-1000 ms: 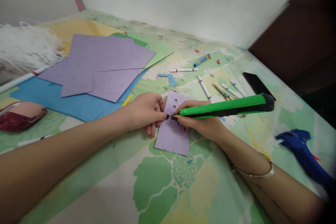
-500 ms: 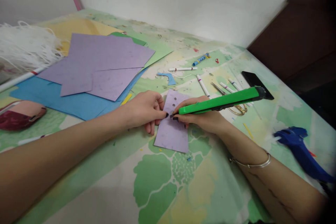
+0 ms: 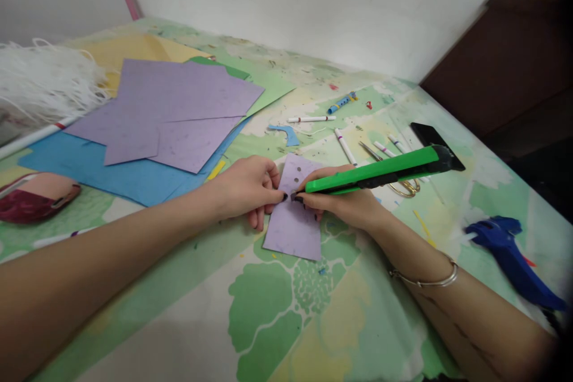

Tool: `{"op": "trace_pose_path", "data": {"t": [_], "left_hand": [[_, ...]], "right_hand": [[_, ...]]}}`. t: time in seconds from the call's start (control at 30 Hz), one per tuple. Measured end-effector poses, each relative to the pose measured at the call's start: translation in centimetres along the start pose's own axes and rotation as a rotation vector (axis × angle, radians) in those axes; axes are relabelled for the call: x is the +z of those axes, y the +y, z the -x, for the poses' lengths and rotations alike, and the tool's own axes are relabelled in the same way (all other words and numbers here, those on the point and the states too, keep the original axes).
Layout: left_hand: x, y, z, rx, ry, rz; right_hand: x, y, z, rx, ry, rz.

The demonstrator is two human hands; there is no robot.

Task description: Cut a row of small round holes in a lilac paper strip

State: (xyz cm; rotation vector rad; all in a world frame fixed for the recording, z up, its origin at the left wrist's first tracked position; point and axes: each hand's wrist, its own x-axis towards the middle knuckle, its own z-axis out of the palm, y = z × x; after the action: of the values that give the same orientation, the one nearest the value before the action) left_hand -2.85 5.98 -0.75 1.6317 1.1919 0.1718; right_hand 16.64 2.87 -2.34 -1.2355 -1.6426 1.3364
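A small purple paper piece [image 3: 293, 236] lies on the patterned tablecloth, with a short row of dark round holes along its upper middle. My left hand [image 3: 255, 188] holds its left edge, thumb on top and fingers curled at the side. In my right hand [image 3: 344, 203] is a green utility knife [image 3: 376, 171], its tip end down at the paper and its body slanting up to the right. My right fingertips touch the paper close to my left thumb. The blade's tip is too small to make out.
Purple sheets [image 3: 174, 92] lie over blue paper [image 3: 89, 170] at left, beside white string [image 3: 49, 77]. Markers [image 3: 344, 146], gold-handled scissors [image 3: 405, 188] and a black phone [image 3: 436, 144] are at right. A blue glue gun [image 3: 510, 256] sits beyond my right forearm.
The utility knife's rear end has shifted slightly left, and my right hand has moved very little. My left hand and the paper stay in place.
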Motion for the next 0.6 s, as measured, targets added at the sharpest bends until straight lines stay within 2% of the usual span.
{"op": "trace_pose_path", "data": {"t": [0.27,0.47,0.6], "left_hand": [[0.0,0.6,0.4,-0.011,0.009,-0.029],[0.2,0.3,-0.1,-0.012,0.014,0.033],[0.2,0.2,0.1,-0.022,0.033,0.059]], "right_hand": [[0.4,0.1,0.3,-0.015,0.033,0.077],[0.8,-0.3,0.5,-0.044,0.082,0.13],[0.5,-0.8,0.9,-0.027,0.151,0.054]]}}
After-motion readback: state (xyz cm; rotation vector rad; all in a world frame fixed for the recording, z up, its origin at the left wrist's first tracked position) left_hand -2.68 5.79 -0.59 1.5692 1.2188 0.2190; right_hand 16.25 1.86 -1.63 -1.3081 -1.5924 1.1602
